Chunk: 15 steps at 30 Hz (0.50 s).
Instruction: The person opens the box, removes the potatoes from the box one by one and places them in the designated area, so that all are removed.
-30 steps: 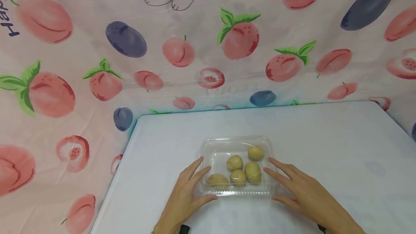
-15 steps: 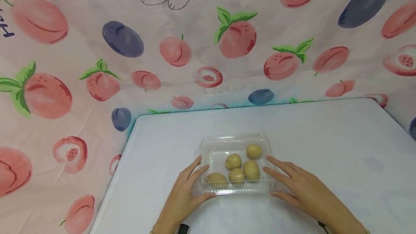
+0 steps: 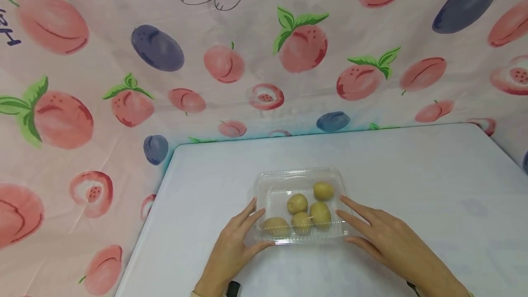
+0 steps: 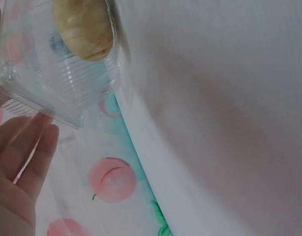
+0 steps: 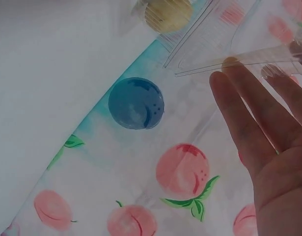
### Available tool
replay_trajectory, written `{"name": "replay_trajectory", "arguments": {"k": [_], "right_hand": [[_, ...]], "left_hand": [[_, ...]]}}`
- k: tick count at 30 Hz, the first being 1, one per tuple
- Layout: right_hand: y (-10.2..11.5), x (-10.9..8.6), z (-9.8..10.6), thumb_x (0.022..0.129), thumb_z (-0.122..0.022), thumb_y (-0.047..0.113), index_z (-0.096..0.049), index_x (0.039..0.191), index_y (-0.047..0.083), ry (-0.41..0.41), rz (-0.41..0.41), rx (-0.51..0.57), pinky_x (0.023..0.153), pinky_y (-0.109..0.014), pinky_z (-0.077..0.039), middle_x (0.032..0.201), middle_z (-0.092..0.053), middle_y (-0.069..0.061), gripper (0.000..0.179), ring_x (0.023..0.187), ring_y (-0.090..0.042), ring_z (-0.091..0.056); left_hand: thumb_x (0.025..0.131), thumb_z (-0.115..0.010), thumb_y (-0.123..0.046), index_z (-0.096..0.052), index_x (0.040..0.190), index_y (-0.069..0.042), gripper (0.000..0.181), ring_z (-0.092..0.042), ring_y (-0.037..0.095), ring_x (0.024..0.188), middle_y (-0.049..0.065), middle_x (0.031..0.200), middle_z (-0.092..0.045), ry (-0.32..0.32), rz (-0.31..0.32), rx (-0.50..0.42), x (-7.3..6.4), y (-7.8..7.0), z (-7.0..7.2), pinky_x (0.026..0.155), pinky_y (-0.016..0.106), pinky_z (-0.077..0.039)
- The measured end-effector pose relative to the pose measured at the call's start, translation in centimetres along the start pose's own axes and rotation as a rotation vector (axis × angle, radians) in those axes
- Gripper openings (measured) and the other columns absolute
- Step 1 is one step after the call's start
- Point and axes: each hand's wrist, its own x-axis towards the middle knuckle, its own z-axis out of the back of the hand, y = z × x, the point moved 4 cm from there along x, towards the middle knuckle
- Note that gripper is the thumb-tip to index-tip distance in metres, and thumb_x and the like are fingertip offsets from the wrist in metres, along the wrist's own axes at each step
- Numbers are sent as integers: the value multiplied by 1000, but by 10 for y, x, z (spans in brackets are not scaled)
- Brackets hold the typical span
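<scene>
Clear plastic container (image 3: 297, 173) on the white bench (image 3: 412, 173), sitting between a person's left hand (image 3: 233, 246) and right hand (image 3: 387, 242). The head view gets all five yellowish lumps (image 3: 320, 215) inside (they look like potatoes to me): four toward the right, one off alone at the near left corner.

Each wrist view clearly catches just one lump, but you get edge detail you can't really see from up top. On the right wrist, two clear edges split apart in a V, fingertips (image 5: 219, 83) right up against one of them. On the left wrist, a thin flange sticks out over the fingers (image 4: 40, 152).

Both hands have their fingers spread and mostly straight, touching the sides rather than wrapped round anything.

As for writing, there's dark blue lettering (image 3: 5, 26) on the peach-print cloth (image 3: 243, 17), cut off at the left edge, so I can't make out a word.

Container itself: see-through and shiny, rounded corners, fine ribbing along the walls.
</scene>
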Motion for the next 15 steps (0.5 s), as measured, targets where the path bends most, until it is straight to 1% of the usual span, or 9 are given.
{"name": "replay_trajectory", "arguments": {"k": [3,6,11,15], "right_hand": [[1,1,1,103,-36,56,-62,135,20,-45,26,-23,70,-36,-62,143,-57,-6,54,92,-18,-72],[1,2,2,105,-32,55,-62,134,19,-66,36,-37,69,-35,-61,145,-55,-5,55,90,-18,-72],[2,3,2,106,-28,54,-62,133,16,-68,37,-54,67,-33,-61,147,-53,-4,58,87,-17,-72],[2,4,2,107,-25,53,-63,130,13,-72,38,-70,67,-33,-61,146,-54,-6,60,85,-17,-72]], "left_hand": [[71,-88,-39,-62,134,-11,73,-62,28,121,13,150,-49,-8,-42,42,1,-2,2,92,38,-57],[72,-87,-40,-62,133,-10,72,-62,28,120,15,148,-50,-8,-62,52,1,-3,3,92,38,-57],[70,-91,-33,-65,129,-7,70,-63,29,120,19,144,-53,-14,-70,30,2,-3,4,91,35,-57],[68,-90,-24,-67,124,-5,63,-65,27,116,18,142,-55,-25,-73,57,2,-4,4,88,31,-58]]}}
